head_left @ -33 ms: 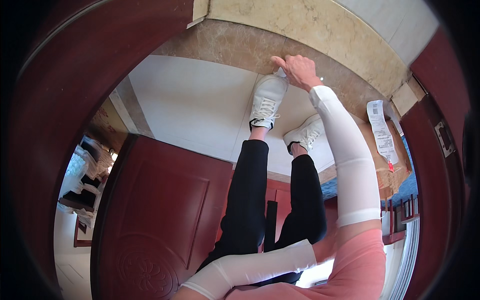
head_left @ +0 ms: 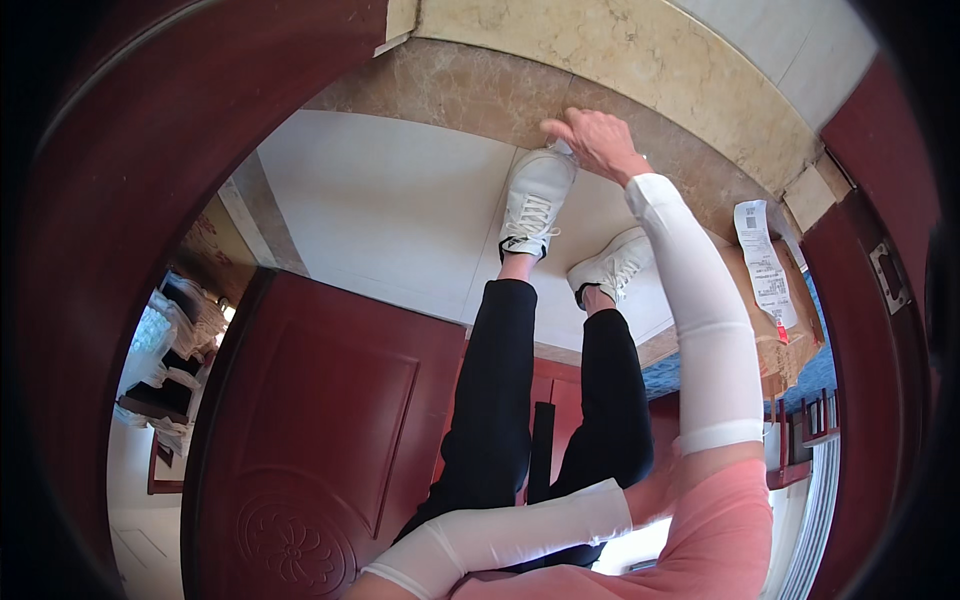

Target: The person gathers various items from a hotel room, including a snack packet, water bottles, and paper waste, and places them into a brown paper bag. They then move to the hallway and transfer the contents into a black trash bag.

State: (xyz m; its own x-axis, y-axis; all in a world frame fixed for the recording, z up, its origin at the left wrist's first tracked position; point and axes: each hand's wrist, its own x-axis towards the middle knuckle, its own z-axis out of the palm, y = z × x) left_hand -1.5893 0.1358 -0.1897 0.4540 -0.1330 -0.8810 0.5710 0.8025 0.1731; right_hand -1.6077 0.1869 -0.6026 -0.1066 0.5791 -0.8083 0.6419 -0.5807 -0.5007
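Observation:
My right hand [head_left: 603, 143] is low on the brown marble strip [head_left: 440, 90] of the doorway, just past the toe of my left white sneaker [head_left: 532, 195]. Its fingers are bent and pressed down, thumb out toward the left. A bit of something white [head_left: 560, 147], perhaps a cloth or wipe, peeks out from under the palm; most of it is covered. My left forearm lies across my lap in a white sleeve [head_left: 530, 520]. Only the wrist and part of my left hand [head_left: 652, 497] show beside my right upper arm; its fingers are hidden.
Beyond the strip runs a yellow marble step [head_left: 600, 40]. To the right stands a cardboard box [head_left: 790, 355] with a long printed paper slip [head_left: 763, 265] on it. A dark red door [head_left: 310, 400] is at the left, and my right sneaker [head_left: 615, 265] rests on pale tiles.
My right hand and sleeve have shifted slightly to the right along the marble strip. My left arm and both feet have stayed in place.

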